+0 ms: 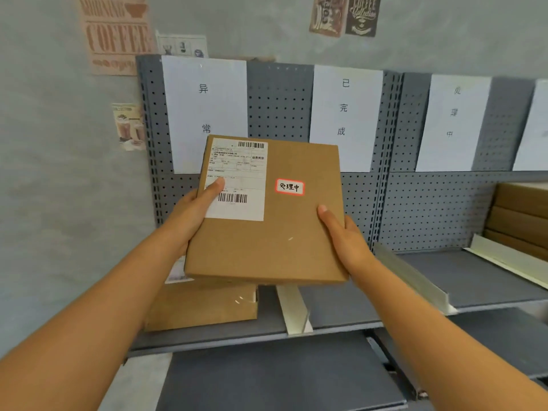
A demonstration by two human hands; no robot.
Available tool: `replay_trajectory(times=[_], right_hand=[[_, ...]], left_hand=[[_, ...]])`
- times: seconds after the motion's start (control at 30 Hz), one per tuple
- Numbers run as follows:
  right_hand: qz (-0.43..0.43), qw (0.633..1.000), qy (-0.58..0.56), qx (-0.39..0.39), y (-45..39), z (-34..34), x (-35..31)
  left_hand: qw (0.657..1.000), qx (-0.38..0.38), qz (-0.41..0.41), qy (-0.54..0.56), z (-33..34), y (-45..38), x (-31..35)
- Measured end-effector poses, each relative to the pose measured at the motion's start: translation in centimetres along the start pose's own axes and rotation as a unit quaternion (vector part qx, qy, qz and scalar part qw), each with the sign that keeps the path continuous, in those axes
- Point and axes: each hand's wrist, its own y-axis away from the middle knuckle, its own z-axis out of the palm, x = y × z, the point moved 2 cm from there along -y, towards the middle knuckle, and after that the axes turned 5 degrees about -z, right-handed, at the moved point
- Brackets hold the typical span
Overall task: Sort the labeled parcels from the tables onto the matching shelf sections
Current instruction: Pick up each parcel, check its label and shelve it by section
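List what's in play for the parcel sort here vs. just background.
In play:
- held parcel, red-bordered sticker 处理中
- left hand, right hand, both gripping it
- shelf signs 异常, 已完成, 处理中
- shelved parcel under 异常
- stacked boxes, far right
- white dividers

Background:
- coffee posters on wall

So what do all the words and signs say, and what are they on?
"处理中": red-edged sticker on the held parcel.
"异常": left shelf sign.
"已完成": middle shelf sign.
"处理中": right shelf sign.
"COFFEE": wall poster.
Shipping label: "业务类型"; the rest is too small.
Other posters: too blurred.
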Motion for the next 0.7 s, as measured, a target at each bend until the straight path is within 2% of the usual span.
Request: replay_trajectory(times=[0.27, 0.7], right_hand=[[0.009, 0.998, 0.013, 0.052, -6.2, -12.5, 4.2], [0.006, 1.0, 0.011, -0.003, -16.5, -34.0, 10.7]], left_hand=[[0.999, -0.037, -0.007, -0.016, 14.7, -6.5, -1.0], [0.999, -0.016, -0.035, -0.006, 37.1, -11.3, -3.3]])
